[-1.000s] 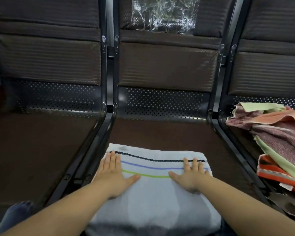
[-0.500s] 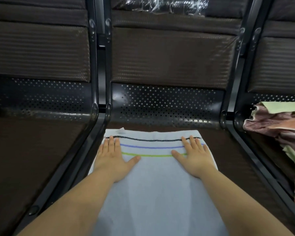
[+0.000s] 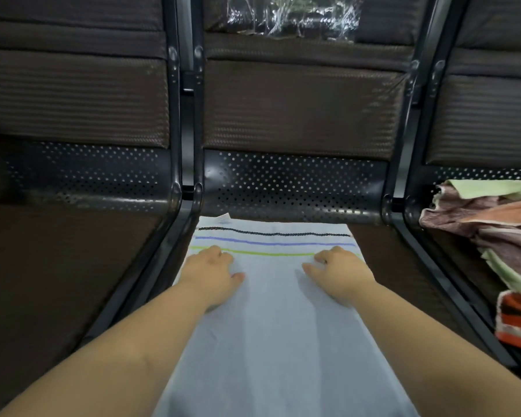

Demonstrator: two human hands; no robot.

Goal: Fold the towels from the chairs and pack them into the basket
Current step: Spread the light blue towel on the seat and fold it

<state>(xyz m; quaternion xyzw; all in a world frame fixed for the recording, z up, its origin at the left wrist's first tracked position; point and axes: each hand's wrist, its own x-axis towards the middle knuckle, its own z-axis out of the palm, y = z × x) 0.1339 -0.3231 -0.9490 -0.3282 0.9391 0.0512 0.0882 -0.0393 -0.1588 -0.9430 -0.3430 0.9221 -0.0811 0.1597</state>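
From your head camera, you look down at a pale blue towel [image 3: 271, 326] lying flat along the middle chair [image 3: 298, 115] seat, its far end marked by black, blue and green stripes. Your left hand [image 3: 212, 273] rests on the towel's left side and your right hand [image 3: 339, 273] on its right side, both just near of the green stripe. On each hand the fingers curl down into the cloth, thumbs pointing inward; you cannot tell whether they pinch it. A loose pile of towels [image 3: 494, 236] sits on the right chair seat, well apart. Crinkled clear plastic [image 3: 292, 16] hangs on the middle backrest.
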